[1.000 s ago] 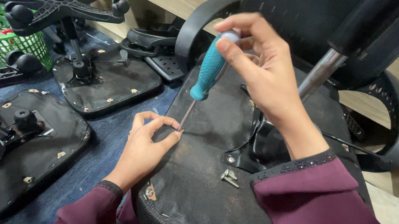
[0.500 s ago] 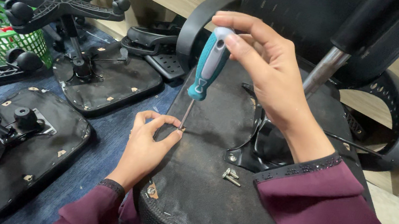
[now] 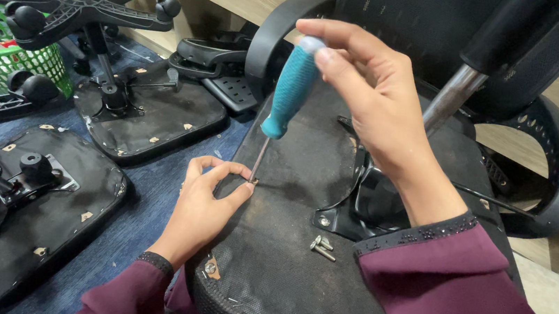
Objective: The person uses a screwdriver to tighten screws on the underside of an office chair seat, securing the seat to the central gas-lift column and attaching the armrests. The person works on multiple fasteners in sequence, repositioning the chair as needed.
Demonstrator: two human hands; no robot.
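The right hand clamps its fingers on a teal screwdriver, tip at the upturned chair seat's left edge. The left hand pinches together there. Keeping the shaft steady should stop slipping.

Packages, labels, signs, screens: none that could be made out. The green basket at the upper left of the frame held pale items, too small and hidden to tell as packages.
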